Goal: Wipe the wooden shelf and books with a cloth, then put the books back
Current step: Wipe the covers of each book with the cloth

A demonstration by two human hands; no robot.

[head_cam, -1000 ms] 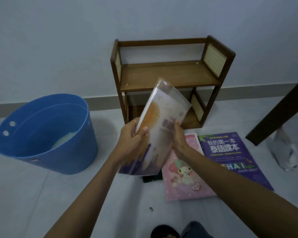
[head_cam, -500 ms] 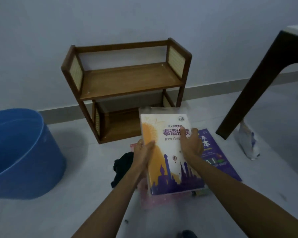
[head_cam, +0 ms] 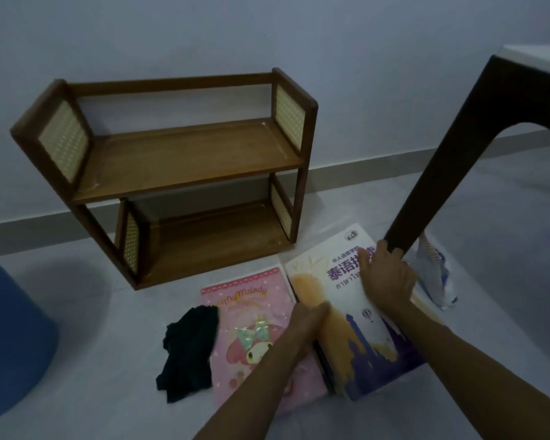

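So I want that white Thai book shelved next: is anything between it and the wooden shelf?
Nothing visible: bare floor separates the white Thai book from the wooden shelf, whose two boards hold nothing.

A low two-tier shelf of dark brown wood with pale woven-cane side panels [head_cam: 185, 173] stands on the floor against the wall, both boards bare. In front of it, a thin pink book with a cartoon rabbit on its cover [head_cam: 251, 325] lies flat on the floor. Just to its right lies a white, orange and purple book with Chinese and Thai lettering [head_cam: 356, 312], face up, seemingly on top of another book whose edge shows beneath it. A crumpled dark cloth [head_cam: 188, 347] lies on the floor at the pink book's left edge, touching it.
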